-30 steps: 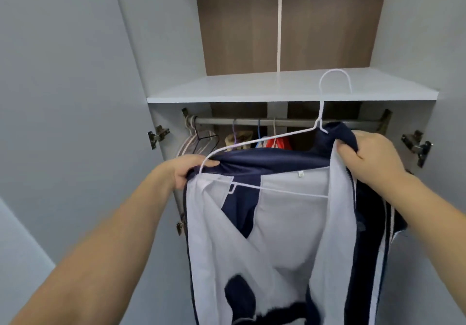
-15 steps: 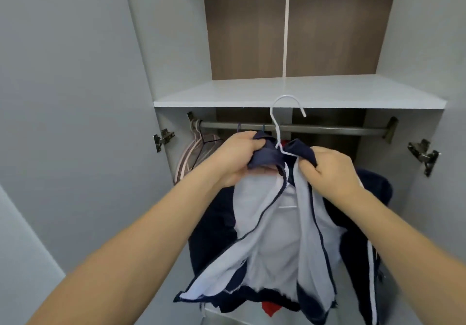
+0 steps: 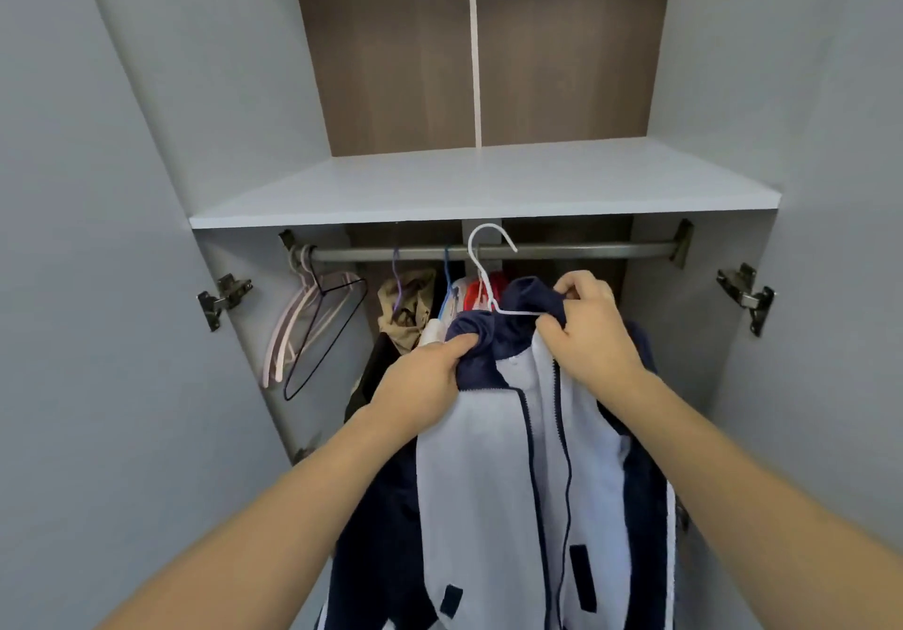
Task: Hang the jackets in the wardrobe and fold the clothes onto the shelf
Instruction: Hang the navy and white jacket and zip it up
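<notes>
Both our hands pinch the jacket's dark collar, left hand (image 3: 430,375) and right hand (image 3: 586,331). We see the big jacket (image 3: 513,483) (white inside, navy outside) hanging below the rail (image 3: 586,251), on a thin white hanger (image 3: 481,258) by the rail.

Navy-and-white jacket on a white hanger at the wardrobe rail

The jacket (image 3: 532,473) hangs unzipped at 6 o'clock of the rail (image 3: 488,252), collar bunched round the white wire hanger (image 3: 488,277), whose hook overlaps the rail; the shelf (image 3: 479,190) lies at 12 o'clock.
</notes>
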